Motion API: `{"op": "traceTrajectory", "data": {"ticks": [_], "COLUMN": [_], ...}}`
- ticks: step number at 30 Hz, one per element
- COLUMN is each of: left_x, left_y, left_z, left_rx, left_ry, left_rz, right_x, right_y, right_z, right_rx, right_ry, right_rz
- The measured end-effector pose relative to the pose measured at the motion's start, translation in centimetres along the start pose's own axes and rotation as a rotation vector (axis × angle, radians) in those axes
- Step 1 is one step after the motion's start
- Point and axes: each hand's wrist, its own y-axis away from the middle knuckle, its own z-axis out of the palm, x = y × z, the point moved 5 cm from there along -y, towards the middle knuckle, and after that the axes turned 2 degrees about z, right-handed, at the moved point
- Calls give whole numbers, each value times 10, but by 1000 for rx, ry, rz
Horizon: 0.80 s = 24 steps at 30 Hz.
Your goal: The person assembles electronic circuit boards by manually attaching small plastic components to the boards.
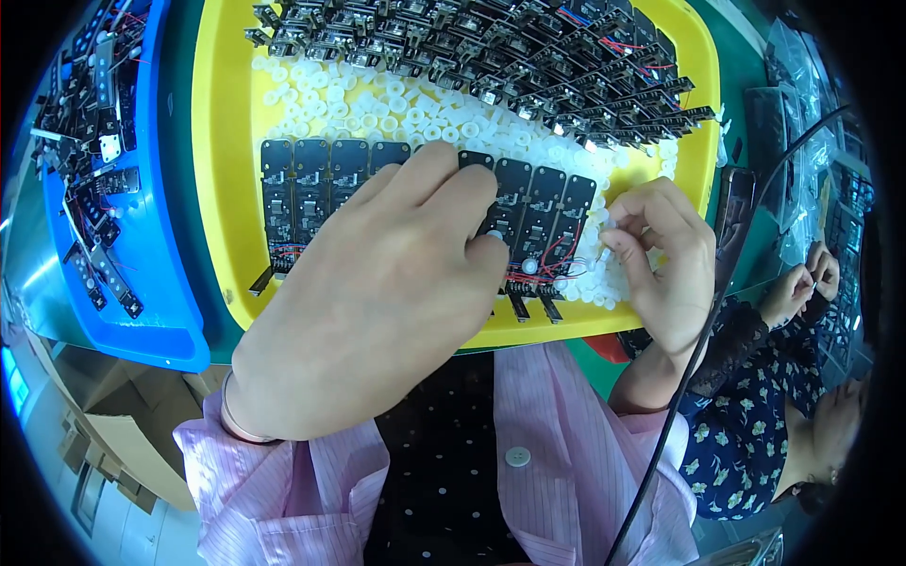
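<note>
My left hand [392, 274] curls over slim black circuit boards [544, 212] pointing away; rightward, my right hand [672, 262] pinches narrow (I can't tell what's held).

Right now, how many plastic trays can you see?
2: the yellow tray beneath your left hand and right hand, and the blue tray to its left. Others may be hidden beyond the picture's dark rim.

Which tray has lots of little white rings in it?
The yellow tray in the middle. White rings lie spread across its bottom; the blue tray at left holds jumbled dark parts instead.
</note>
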Motion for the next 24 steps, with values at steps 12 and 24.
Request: {"op": "traceTrajectory", "data": {"ticks": [12, 24], "left_x": [-18, -23], "left_y": [27, 42], "left_z": [-12, -14], "left_rx": [371, 436], "left_ry": [321, 437], "left_rz": [-175, -235], "right_x": [-41, -73], "right_y": [18, 5], "right_z": [-5, 46], "right_rx": [411, -44], "right_ry": [-483, -791], "right_rz": [-179, 15]}}
